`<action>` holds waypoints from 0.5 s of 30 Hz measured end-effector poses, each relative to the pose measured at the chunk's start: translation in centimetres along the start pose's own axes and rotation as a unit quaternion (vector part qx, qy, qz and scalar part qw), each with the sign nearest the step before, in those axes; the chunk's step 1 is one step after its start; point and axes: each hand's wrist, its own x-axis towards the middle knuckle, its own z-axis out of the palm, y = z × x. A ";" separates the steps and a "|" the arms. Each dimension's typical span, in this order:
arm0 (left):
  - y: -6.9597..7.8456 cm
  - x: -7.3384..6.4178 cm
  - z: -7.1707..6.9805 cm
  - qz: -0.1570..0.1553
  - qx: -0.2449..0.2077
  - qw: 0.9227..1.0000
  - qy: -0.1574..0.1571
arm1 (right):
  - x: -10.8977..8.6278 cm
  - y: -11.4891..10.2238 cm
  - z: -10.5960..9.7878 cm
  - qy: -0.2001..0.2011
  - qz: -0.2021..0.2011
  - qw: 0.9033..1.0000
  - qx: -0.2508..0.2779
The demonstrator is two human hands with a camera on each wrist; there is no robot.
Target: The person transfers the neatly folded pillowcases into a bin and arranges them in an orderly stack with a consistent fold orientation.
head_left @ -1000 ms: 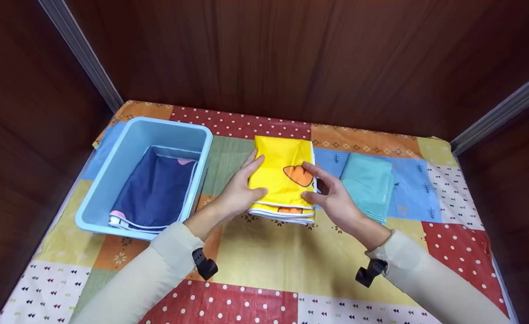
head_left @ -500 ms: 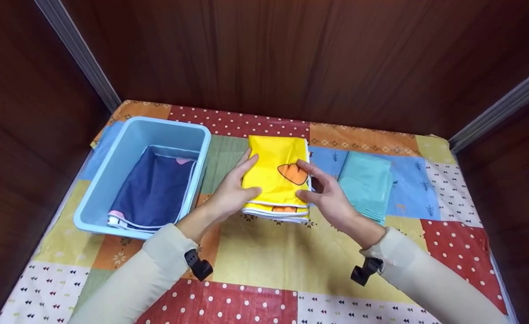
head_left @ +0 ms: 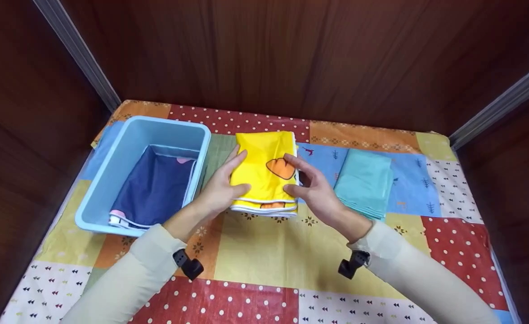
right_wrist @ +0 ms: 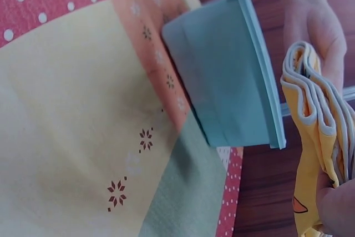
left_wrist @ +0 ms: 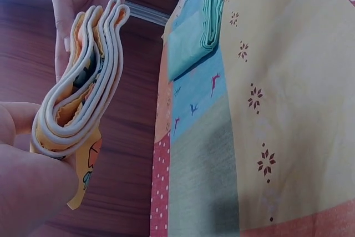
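Observation:
A folded yellow cloth [head_left: 260,153] with white edging and an orange print hangs above the table between both hands. My left hand [head_left: 219,186] grips its left side, thumb on top, the other fingers partly hidden. On the opposite side, my right hand [head_left: 316,191] holds the cloth near the orange print. Its stacked layers show end-on in the left wrist view, where the folded cloth [left_wrist: 83,92] is clear of the tabletop. In the right wrist view the folded cloth [right_wrist: 310,109] is off the table too, near the bin.
Left of the hands stands a light blue plastic bin [head_left: 205,153], with a folded navy cloth [head_left: 154,189] inside. A folded teal cloth [head_left: 367,177] lies to the right on the patchwork table cover [head_left: 260,252]. Dark wood panels [head_left: 264,58] enclose the back and sides.
Both hands have carried the yellow cloth leftward, nearer the bin and away from the teal cloth. Their grip looks the same.

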 end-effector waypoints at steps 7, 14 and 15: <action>0.3 -0.3 -0.6 0.003 0.020 1.000 0.004 | 0.2 -0.1 0.5 0.002 -0.005 1.000 0.008; 0.4 -0.8 -1.4 0.002 0.027 1.000 0.010 | 0.6 -0.1 1.4 -0.003 -0.006 1.000 0.020; 0.5 -0.8 -1.5 -0.001 0.030 1.000 0.011 | 0.7 -0.1 1.5 -0.002 -0.005 1.000 0.021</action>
